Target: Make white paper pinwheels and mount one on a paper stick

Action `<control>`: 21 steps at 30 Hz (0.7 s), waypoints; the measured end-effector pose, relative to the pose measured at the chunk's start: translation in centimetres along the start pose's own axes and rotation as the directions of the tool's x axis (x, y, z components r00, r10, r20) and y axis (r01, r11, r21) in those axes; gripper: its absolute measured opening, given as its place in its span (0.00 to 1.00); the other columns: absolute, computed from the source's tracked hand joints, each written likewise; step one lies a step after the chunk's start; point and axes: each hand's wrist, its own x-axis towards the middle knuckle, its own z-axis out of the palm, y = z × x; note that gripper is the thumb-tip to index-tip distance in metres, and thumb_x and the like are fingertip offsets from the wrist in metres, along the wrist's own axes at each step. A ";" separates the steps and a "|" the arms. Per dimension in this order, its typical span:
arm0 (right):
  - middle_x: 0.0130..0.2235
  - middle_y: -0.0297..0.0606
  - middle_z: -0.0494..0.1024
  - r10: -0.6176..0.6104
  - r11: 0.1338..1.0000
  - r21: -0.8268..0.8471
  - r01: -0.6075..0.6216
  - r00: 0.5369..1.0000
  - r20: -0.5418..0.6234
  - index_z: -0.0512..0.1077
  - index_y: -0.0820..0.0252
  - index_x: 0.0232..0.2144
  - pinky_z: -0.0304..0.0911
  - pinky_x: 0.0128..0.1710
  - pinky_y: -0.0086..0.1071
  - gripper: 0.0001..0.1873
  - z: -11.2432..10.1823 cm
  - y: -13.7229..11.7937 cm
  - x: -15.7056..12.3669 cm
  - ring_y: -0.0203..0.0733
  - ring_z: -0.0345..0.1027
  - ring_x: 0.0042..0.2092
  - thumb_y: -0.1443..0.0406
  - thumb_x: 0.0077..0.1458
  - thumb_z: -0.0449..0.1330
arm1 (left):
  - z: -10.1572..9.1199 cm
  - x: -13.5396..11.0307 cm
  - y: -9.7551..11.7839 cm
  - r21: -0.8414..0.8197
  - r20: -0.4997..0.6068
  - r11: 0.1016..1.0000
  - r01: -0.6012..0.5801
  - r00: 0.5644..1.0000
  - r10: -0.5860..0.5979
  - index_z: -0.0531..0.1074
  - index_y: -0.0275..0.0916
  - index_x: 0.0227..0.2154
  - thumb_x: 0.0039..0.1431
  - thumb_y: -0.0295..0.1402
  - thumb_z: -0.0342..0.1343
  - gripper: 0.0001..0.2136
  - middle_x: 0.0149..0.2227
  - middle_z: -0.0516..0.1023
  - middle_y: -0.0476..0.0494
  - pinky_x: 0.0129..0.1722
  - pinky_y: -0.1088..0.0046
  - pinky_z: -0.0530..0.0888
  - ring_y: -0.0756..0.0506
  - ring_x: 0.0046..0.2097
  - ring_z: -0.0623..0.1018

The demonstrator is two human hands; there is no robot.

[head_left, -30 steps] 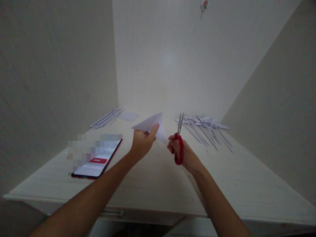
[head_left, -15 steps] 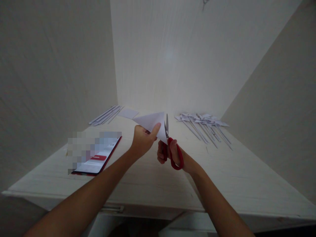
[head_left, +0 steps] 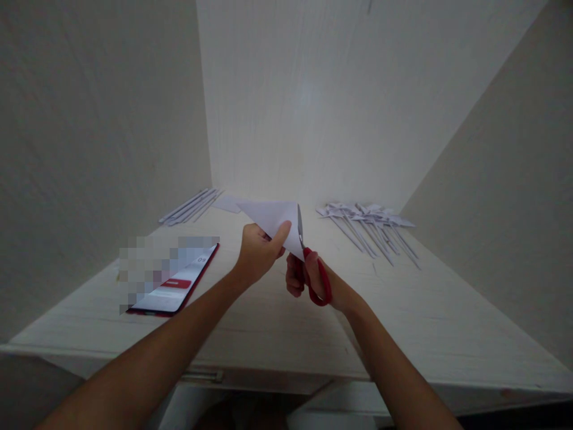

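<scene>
My left hand (head_left: 258,252) pinches a folded white paper triangle (head_left: 274,218) and holds it up above the pale wooden desk (head_left: 277,316). My right hand (head_left: 308,279) grips red-handled scissors (head_left: 312,272), fingers through the loops. The metal blades run up along the right edge of the paper and touch it.
A phone (head_left: 176,283) with a lit screen lies at the left. Several thin rolled paper sticks (head_left: 190,206) and a small white sheet (head_left: 227,204) sit at the back left. A heap of paper pinwheels on sticks (head_left: 371,227) lies at the back right. Walls close in on three sides.
My right hand has brought the scissors leftward from beside the paper to its right edge, where the blades now meet it. The left hand has kept its hold.
</scene>
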 end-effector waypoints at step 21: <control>0.19 0.27 0.55 -0.025 0.999 0.045 0.026 1.000 -0.019 0.53 0.58 0.22 0.51 0.19 0.27 0.30 0.7 0.1 0.2 0.30 0.54 0.19 0.38 0.48 0.36 | 0.2 -0.4 0.1 0.052 -0.046 0.997 -0.050 0.998 0.052 0.59 0.36 0.09 0.47 0.37 0.55 0.18 0.09 0.61 0.53 0.09 0.84 0.57 0.56 0.12 0.62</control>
